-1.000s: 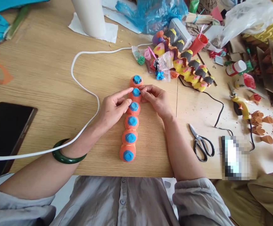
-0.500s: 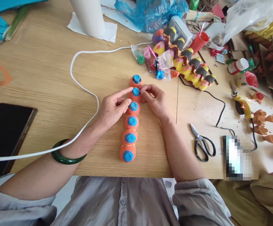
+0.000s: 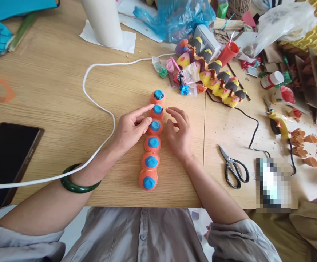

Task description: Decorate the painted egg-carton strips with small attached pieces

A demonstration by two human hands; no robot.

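Observation:
A row of several orange bumps, like an egg-carton strip (image 3: pixel 152 152), lies upright in front of me on the table. Each bump carries a flat blue disc (image 3: pixel 153 142) on top. Small dark pieces sit on the farthest disc (image 3: pixel 158 94), and one dark piece is at the right edge of the second. My left hand (image 3: pixel 132 127) steadies the strip from the left, forefinger at the second bump and thumb at the third. To the right, my right hand (image 3: pixel 179 133) is apart from the strip, fingers loosely curved and parted, nothing visible in them.
Scissors (image 3: pixel 233 165) lie to the right, near a yellow-handled tool (image 3: pixel 280 125). Beyond the strip are clay packets (image 3: pixel 184 74) and a painted egg-carton piece (image 3: pixel 218 82). A white cable (image 3: pixel 99 103) curves past my left arm, near a phone (image 3: pixel 7 160). A paper roll (image 3: pixel 103 23) stands behind.
My right hand has drawn back from the second bump, toward me and slightly right, and its fingers have parted. A dark piece now shows on that disc's right edge. My left hand stays put.

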